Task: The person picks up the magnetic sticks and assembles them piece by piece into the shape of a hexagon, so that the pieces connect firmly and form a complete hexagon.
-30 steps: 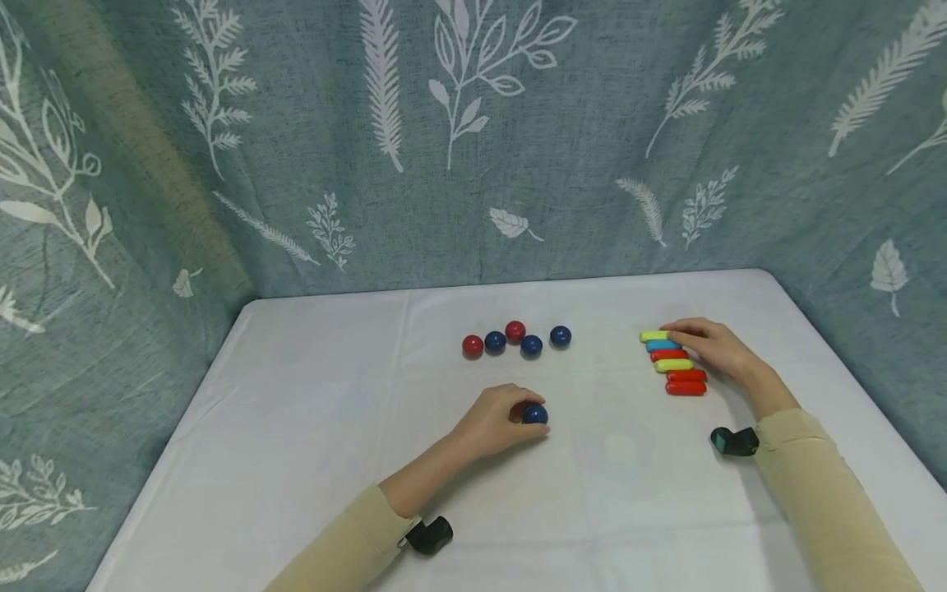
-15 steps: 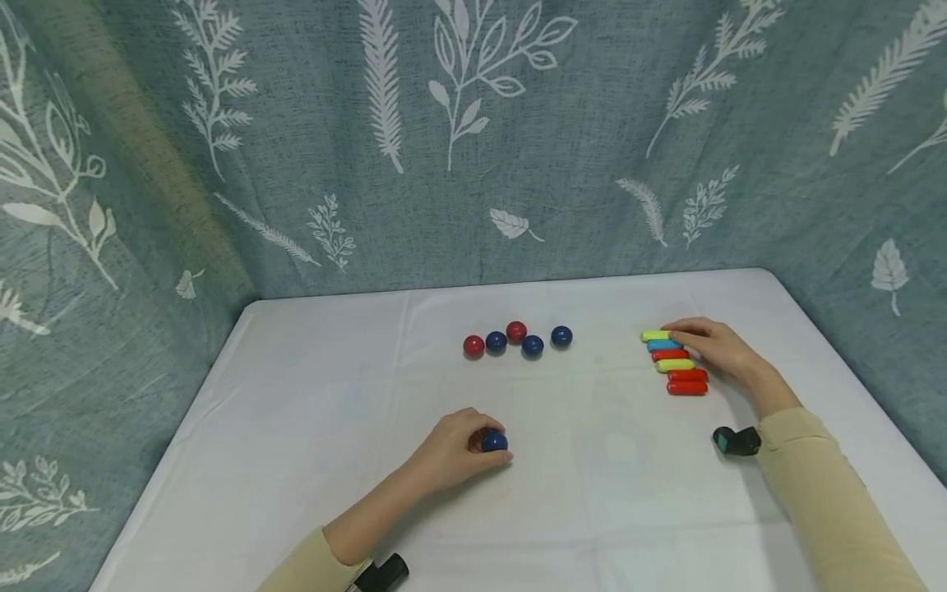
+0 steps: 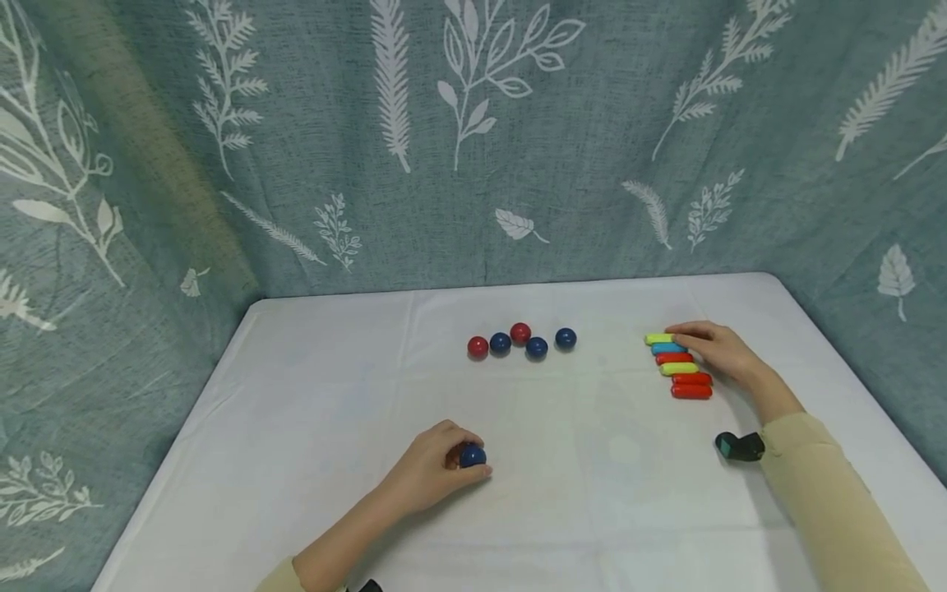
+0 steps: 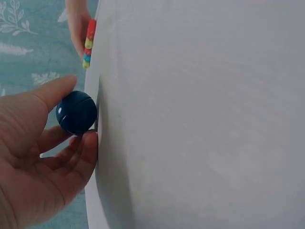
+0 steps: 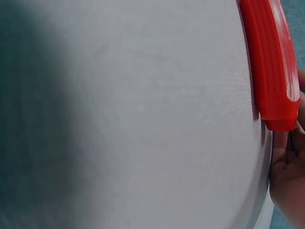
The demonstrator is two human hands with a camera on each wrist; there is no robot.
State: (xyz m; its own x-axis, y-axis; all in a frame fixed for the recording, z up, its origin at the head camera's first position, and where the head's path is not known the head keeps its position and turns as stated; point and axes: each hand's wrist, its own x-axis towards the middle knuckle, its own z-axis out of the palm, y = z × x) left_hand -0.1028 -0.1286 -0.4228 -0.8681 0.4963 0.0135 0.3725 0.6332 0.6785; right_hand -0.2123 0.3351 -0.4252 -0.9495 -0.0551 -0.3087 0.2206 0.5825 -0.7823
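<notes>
My left hand (image 3: 429, 470) holds a glossy dark blue ball (image 3: 472, 455) between thumb and fingers, low over the white table. Up close in the left wrist view, the ball (image 4: 76, 113) shows thin curved grooves. Over at the right, my right hand (image 3: 716, 352) has thumb and fingertips around the right end of a yellow plastic stick (image 3: 657, 339), the farthest in a row of short sticks. Nearer me in that row lie a blue stick (image 3: 667, 349), a second yellow one (image 3: 678, 369) and several red ones. A ribbed red stick (image 5: 274, 62) partly hides the right hand in its wrist view.
Toward the back middle rest two red balls, one at the left end (image 3: 478, 348), and three blue balls, one at the right end (image 3: 565, 339). A green leaf-patterned curtain (image 3: 414, 230) hangs behind the white-covered table (image 3: 296, 370). A black wrist camera (image 3: 740, 446) juts from the right sleeve.
My left hand has moved left and toward me with the blue ball in its grasp. The right hand stays at the far yellow stick.
</notes>
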